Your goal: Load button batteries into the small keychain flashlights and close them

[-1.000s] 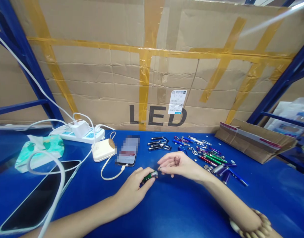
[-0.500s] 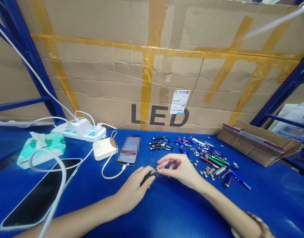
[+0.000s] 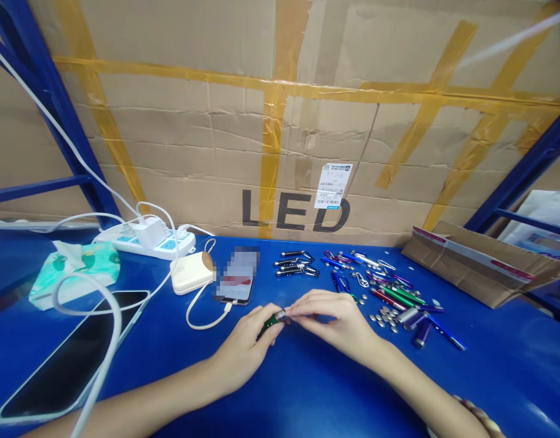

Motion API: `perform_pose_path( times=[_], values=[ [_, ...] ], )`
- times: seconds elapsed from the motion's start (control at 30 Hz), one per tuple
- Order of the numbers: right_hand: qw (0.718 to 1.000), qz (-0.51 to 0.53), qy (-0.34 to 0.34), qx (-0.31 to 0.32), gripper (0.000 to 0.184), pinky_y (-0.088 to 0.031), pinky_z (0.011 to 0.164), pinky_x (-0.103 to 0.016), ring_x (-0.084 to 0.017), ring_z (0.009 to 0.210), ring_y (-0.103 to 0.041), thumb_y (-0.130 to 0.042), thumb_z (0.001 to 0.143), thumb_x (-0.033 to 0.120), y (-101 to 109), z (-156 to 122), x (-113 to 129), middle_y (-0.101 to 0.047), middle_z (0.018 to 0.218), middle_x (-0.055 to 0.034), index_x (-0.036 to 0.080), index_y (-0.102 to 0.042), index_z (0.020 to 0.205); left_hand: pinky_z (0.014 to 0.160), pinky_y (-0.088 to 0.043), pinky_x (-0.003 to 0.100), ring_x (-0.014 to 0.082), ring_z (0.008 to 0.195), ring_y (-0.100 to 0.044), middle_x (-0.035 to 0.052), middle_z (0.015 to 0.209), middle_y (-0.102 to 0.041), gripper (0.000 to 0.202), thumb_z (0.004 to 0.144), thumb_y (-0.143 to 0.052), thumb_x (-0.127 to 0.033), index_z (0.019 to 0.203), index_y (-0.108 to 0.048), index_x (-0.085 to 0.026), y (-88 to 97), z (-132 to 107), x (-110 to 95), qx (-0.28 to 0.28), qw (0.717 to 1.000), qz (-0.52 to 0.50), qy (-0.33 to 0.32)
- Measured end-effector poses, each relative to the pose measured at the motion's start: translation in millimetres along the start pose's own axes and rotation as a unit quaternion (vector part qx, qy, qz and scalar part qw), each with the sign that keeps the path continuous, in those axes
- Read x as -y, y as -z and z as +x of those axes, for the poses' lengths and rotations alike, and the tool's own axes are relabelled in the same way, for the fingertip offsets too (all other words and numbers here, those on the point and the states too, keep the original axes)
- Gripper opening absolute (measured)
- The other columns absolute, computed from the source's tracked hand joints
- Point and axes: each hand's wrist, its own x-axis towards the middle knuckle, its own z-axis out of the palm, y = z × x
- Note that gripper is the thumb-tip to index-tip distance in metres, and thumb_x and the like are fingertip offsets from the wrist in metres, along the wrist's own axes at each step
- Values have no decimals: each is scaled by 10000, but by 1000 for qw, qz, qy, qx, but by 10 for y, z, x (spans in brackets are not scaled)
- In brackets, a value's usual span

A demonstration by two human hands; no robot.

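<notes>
Here we go: my left hand (image 3: 245, 350) wraps the green mini flashlight (image 3: 271, 323) (keychain-sized, by the look of it), held up over the blue table (image 3: 334, 395). My right hand (image 3: 337, 320) pinches its silver end, right between my two hands.

One left hand (image 3: 245, 350), one right hand (image 3: 337, 319), one green flashlight (image 3: 273, 322), four black flashlights (image 3: 293, 263) by the table's (image 3: 352, 389) back edge, one power strip (image 3: 115, 238), one power bank (image 3: 191, 272), one phone (image 3: 236, 292).

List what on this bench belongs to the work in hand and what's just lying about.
Work in hand: left hand, right hand, green flashlight, button batteries, black flashlights.

Lying about: phone, power bank, power strip, tissue pack, cardboard tray.
</notes>
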Motion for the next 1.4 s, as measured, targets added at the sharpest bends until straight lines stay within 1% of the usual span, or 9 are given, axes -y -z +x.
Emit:
perform_pose_path(
  times=[0.33, 0.6, 0.77, 1.0, 1.1, 1.2, 1.3, 1.37, 1.4],
  values=[
    [998, -44, 27, 24, 251, -523, 730, -253, -134, 844, -621, -519, 841, 113, 18, -27, -5, -696, 898, -30, 230, -668, 1004, 587, -338, 219, 126, 613, -445, -42, 654, -437, 180, 896, -351, -245, 759, -454, -191, 13, 13, -46, 7, 1000, -16, 5],
    [994, -98, 39, 6, 320, -489, 723, -276, -133, 799, -574, -555, 813, 130, 7, -11, 46, -675, 921, -24, 216, -584, 1120, 591, -323, 221, 125, 606, -430, -47, 639, -430, 176, 906, -349, -270, 804, -462, -184, -13, 19, 23, -4, 1000, -21, -2],
    [994, -107, 16, 9, 317, -472, 714, -252, -127, 822, -550, -560, 809, 163, 7, -10, 74, -660, 932, -23, 210, -575, 1122, 617, -336, 229, 133, 624, -446, -36, 653, -443, 185, 905, -346, -293, 831, -473, -180, -13, 23, 12, -5, 1000, -27, 3],
    [992, -92, -55, 71, 425, -451, 615, -205, -117, 790, -531, -625, 756, 187, -8, -33, 98, -645, 890, -7, 242, -553, 1172, 629, -364, 245, 141, 625, -451, -2, 721, -498, 194, 882, -359, -309, 892, -487, -164, -19, 35, 33, -2, 999, -39, 24],
    [993, -75, -66, 58, 410, -440, 565, -188, -111, 772, -543, -612, 768, 198, 21, -19, 123, -660, 891, -6, 247, -552, 1171, 620, -351, 237, 138, 622, -445, -17, 702, -485, 183, 889, -359, -306, 909, -490, -179, -19, 34, 22, 7, 999, -36, 9],
    [994, -73, -83, -7, 270, -412, 491, -172, -101, 696, -555, -585, 785, 218, 161, 19, 129, -676, 853, -13, 212, -614, 1054, 613, -327, 240, 142, 617, -440, -37, 636, -435, 204, 905, -336, -317, 891, -491, -184, -11, 27, -4, -2, 999, -31, 16],
    [970, -180, -157, -52, 93, -403, 505, -189, -91, 611, -562, -581, 775, 215, 422, 31, 76, -667, 778, -3, 202, -672, 790, 619, -315, 245, 146, 628, -435, -40, 632, -423, 218, 914, -321, -335, 931, -485, -192, 0, 16, -23, -19, 998, -42, 37],
    [918, -300, -258, -2, 70, -396, 529, -210, -112, 628, -589, -624, 736, 214, 614, 0, 8, -675, 769, 23, 243, -684, 759, 619, -308, 246, 146, 631, -427, -40, 636, -420, 221, 917, -317, -344, 938, -482, -198, 5, 10, -28, -28, 998, -46, 41],
    [878, -355, -319, 22, 75, -388, 529, -219, -134, 651, -605, -652, 711, 225, 700, -25, -31, -679, 752, 28, 261, -690, 764, 616, -305, 247, 146, 629, -422, -40, 638, -419, 222, 918, -316, -347, 939, -481, -200, 7, 9, -29, -30, 998, -48, 42]
  ],
)
